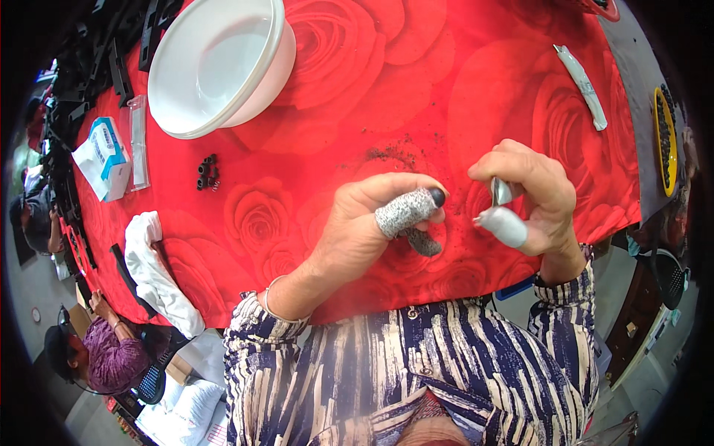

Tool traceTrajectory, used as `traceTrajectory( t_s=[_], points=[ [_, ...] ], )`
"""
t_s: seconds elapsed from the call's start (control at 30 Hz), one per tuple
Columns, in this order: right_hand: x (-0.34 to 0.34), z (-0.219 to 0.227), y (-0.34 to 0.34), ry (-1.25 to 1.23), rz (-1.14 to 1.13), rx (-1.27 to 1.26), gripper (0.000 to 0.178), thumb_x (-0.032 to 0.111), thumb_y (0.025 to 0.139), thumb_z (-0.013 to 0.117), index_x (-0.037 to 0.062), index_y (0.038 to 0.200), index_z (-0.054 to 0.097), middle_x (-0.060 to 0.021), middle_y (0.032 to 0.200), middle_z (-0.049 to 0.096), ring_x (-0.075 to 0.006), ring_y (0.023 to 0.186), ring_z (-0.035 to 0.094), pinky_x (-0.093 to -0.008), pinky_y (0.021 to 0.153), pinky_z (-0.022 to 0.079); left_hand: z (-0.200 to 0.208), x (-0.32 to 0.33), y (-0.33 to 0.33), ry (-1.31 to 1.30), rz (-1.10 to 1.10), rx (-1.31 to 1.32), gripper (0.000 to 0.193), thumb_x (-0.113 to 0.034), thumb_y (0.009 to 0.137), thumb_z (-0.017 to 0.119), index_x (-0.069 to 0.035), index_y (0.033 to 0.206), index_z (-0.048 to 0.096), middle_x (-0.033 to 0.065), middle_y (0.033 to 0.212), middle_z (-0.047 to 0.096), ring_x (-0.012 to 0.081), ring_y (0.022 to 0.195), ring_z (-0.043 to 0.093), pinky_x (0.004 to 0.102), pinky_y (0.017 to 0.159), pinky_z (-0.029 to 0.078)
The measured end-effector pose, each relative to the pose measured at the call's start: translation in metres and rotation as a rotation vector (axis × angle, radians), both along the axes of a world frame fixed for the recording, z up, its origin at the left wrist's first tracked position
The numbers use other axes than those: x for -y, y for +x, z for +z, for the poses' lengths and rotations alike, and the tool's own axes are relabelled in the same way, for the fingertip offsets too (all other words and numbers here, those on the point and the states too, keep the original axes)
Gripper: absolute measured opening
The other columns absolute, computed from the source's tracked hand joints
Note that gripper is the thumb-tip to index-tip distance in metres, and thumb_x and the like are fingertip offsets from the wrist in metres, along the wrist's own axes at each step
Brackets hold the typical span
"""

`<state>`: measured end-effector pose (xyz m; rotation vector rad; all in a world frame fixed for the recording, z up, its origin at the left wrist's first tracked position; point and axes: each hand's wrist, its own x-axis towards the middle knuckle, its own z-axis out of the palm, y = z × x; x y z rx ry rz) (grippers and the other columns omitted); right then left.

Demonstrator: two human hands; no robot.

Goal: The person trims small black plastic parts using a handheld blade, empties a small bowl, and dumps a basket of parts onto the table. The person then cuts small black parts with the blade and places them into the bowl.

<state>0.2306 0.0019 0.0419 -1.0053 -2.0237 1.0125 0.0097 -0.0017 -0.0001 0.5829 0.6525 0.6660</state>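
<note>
A small, rounded black piece (436, 196) sits at the fingertips of my left hand (355, 215), near the middle of the table, just above the red, rose-printed tablecloth (249, 212). From the left, a person in a purple top (115, 357) sits beyond the table's edge, and a heap of long black parts (111, 70) lies along the far-left side. Next come a white-and-blue cardboard box (111, 160), a clear flat plastic strip (138, 141) beside it, and, nearer me, a crumpled white cloth (152, 267). A round white plastic bowl (212, 70) stands further back, with a cluster of short black tubular pieces (207, 172) below it. My left hand pinches the black piece, a speckled grey wrap covering one digit. Dark crumbs (394, 154) are scattered beyond it. My right hand (547, 186), apart from the left, grips a small silvery metal tool (500, 192), its thumb in a whitish cover. Further right lie a slim white packet (582, 88) and a yellow oval tray (669, 190) of black pieces.
</note>
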Motion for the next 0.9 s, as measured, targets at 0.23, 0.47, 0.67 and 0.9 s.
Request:
traceTrajectory(
  t_s=[0.23,0.47,0.67,0.9],
  points=[
    [0.008,-0.016,-0.025,0.51,-0.076,0.042,0.033,0.005,0.058,0.072,-0.0018,0.09,0.063,-0.0061,0.069,0.053,-0.0167,0.052,0.052,-0.0278,0.044,0.041,0.001,0.007,0.008,-0.239,-0.039,0.244,0.028,-0.013,0.088,0.058,0.002,0.111,0.057,0.0098,0.093,0.062,0.015,0.077,0.062,0.0309,0.064,0.056],
    [0.009,-0.026,-0.024,0.596,-0.108,0.039,0.031,0.007,0.059,0.073,-0.0018,0.087,0.063,-0.0042,0.065,0.05,-0.0145,0.049,0.047,-0.0275,0.041,0.036,-0.008,0.006,0.008,-0.226,-0.077,0.222,0.027,-0.014,0.088,0.057,0.0,0.111,0.059,0.0073,0.096,0.064,0.0136,0.085,0.061,0.0261,0.072,0.05],
    [0.007,-0.027,-0.019,0.713,-0.076,0.075,0.028,0.011,0.065,0.069,-0.0032,0.089,0.062,-0.0052,0.066,0.05,-0.0162,0.05,0.049,-0.0282,0.042,0.038,0.0,0.001,0.005,-0.259,-0.063,0.181,0.025,-0.01,0.087,0.058,0.002,0.109,0.058,0.007,0.091,0.062,0.0116,0.073,0.06,0.0275,0.063,0.055],
    [0.01,-0.019,-0.026,0.534,0.002,-0.029,0.033,0.014,0.071,0.07,-0.0038,0.098,0.059,-0.0078,0.068,0.053,-0.0204,0.053,0.054,-0.0308,0.047,0.044,0.001,0.009,0.0,-0.123,-0.112,0.131,0.019,-0.011,0.086,0.06,0.0,0.102,0.061,0.0098,0.091,0.062,0.0173,0.077,0.063,0.0292,0.061,0.054]
  ],
)
